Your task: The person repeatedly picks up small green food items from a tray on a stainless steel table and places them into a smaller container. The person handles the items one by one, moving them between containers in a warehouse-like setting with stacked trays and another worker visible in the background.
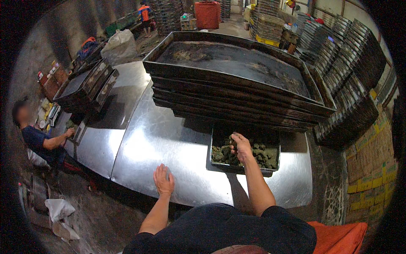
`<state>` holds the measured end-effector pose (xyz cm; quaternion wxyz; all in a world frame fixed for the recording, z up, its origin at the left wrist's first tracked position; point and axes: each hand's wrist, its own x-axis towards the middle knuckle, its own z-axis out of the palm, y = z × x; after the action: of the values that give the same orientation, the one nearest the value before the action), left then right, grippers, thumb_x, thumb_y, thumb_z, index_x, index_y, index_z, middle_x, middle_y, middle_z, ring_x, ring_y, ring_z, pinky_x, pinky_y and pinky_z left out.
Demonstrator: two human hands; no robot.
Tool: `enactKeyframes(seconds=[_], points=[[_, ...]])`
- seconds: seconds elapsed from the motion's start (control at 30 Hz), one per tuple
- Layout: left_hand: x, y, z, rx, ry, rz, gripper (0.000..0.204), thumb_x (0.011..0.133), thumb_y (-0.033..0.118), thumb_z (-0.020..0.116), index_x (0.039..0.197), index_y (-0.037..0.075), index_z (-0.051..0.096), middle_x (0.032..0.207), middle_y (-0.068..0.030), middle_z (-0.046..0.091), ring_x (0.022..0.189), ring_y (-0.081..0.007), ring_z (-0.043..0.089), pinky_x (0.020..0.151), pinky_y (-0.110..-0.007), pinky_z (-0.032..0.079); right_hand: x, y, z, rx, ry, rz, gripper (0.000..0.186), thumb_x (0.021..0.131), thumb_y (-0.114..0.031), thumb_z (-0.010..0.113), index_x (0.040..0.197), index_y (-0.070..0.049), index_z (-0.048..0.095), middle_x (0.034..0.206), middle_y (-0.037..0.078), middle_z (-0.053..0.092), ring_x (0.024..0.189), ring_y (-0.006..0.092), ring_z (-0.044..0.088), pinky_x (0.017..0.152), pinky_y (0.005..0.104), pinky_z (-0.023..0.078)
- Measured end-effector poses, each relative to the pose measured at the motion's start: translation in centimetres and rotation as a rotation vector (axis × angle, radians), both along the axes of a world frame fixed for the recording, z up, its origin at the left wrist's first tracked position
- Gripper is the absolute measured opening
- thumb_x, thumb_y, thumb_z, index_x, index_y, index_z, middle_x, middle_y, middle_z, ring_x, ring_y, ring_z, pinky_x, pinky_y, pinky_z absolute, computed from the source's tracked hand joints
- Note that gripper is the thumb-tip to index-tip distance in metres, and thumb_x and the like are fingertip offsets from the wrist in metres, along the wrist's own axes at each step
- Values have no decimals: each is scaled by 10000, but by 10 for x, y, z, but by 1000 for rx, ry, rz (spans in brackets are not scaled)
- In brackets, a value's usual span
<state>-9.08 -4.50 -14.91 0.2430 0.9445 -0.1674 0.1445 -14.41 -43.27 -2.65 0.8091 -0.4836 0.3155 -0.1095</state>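
Greenish-brown lumps (264,157) are held in a dark rectangular box (210,158), which is set on the right part of a shiny metal desk (148,148), near its near edge. The right hand (240,147) is reached in over the box, its fingers bent inward just above the lumps; something dark is seen at the fingertips, but whether a lump is gripped cannot be told. The left hand (163,179) is laid palm down on the bare metal to the left of the box, its fingers stretched out and nothing held. Just beyond the box, a tall stack of large black trays (237,95) is stood on the desk, and the far part of the box is shaded by it. At the far left of the desk, smaller dark trays (86,84) are piled up, and a pale sack (120,47) is seen beyond them. On the left side, a co-worker in a dark shirt (36,137) is seated by the desk, with one arm extended over its edge. Along the right, more trays (353,63) are stacked in high columns, and flattened cardboard (372,169) is seen nearer. An orange-red cloth (340,237) is spread at the near right.
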Motion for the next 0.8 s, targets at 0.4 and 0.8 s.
enactKeyframes(seconds=[0.4,0.8], points=[[-2,1,4,-5,9,-11,413,908,199,589,1281,26,618,1491,-138,479,1425,-304,370,1204,-482,211,1,7,8,11,-18,-35,285,980,-331,569,1077,-72,640,769,48,625,548,130,526,451,282,413],[-1,-1,4,4,4,-16,406,904,191,586,1272,24,618,1482,-141,485,1426,-312,367,1203,-485,212,-7,-5,7,-114,-96,-157,428,992,-422,582,722,-92,542,619,37,538,505,135,519,433,297,382]])
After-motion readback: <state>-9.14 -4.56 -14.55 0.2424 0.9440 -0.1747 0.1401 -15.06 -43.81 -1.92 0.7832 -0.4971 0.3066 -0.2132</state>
